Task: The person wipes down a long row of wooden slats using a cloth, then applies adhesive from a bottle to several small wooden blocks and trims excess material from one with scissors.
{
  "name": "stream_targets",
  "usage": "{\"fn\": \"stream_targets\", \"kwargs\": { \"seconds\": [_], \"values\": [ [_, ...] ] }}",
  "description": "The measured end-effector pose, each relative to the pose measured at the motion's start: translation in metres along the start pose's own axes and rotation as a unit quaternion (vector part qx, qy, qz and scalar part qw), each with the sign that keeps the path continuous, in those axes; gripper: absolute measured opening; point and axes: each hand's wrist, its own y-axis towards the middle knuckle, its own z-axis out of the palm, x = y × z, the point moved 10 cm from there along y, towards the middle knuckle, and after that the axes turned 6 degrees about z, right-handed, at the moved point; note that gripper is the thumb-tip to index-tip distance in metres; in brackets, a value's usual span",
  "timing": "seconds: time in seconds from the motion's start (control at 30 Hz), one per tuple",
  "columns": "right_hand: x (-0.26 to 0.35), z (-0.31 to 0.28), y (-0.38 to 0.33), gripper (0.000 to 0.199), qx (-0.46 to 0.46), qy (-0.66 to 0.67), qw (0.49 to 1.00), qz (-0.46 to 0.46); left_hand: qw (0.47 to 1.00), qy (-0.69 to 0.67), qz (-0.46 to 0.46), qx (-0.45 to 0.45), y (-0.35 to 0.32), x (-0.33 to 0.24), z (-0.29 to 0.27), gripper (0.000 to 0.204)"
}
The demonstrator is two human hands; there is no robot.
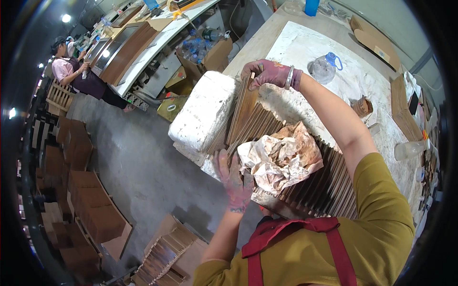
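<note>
My gloved right hand (273,75) is closed on the far end of a brown wooden board (243,112), thumb and fingers pinching its tip. At the near end of the boards, my gloved left hand (234,185) has its fingers apart and stretched upward, fingertips close to the board ends; whether they touch is hard to see. Beside the held board, a row of thin wooden slats (329,183) stands packed side by side on the table. Over the row lies a crumpled, brown-stained white cloth (280,159).
A white wrapped block (205,112) stands left of the boards. On the stained white tabletop (296,45) are a clear jug (324,68), a brown tape roll (362,107) and a plastic cup (410,150). Stacked brown panels (98,207) stand on the floor; a person (71,74) works at a far bench.
</note>
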Motion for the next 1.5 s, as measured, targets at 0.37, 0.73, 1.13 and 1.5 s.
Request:
{"fn": "stream_targets", "kwargs": {
  "seconds": [0.37, 0.73, 1.13, 1.5],
  "values": [
    [0.179, -0.012, -0.151, 0.047, -0.297, -0.147, 0.929, -0.162, 0.995, 0.007, -0.103, 0.0, 0.006, 0.004, -0.029, 0.05],
    [0.212, 0.074, -0.308, 0.076, -0.386, -0.174, 0.893, -0.152, 0.952, -0.25, 0.175, 0.013, 0.144, -0.227, -0.075, 0.031],
    [0.157, 0.108, -0.467, 0.073, -0.49, 0.016, 0.859, -0.144, 0.771, -0.521, 0.271, 0.248, 0.094, -0.359, 0.006, 0.03],
    [0.089, 0.145, -0.628, 0.061, -0.579, 0.142, 0.798, -0.092, 0.614, -0.594, 0.18, 0.488, -0.008, -0.475, 0.075, 0.027]
  ]
}}
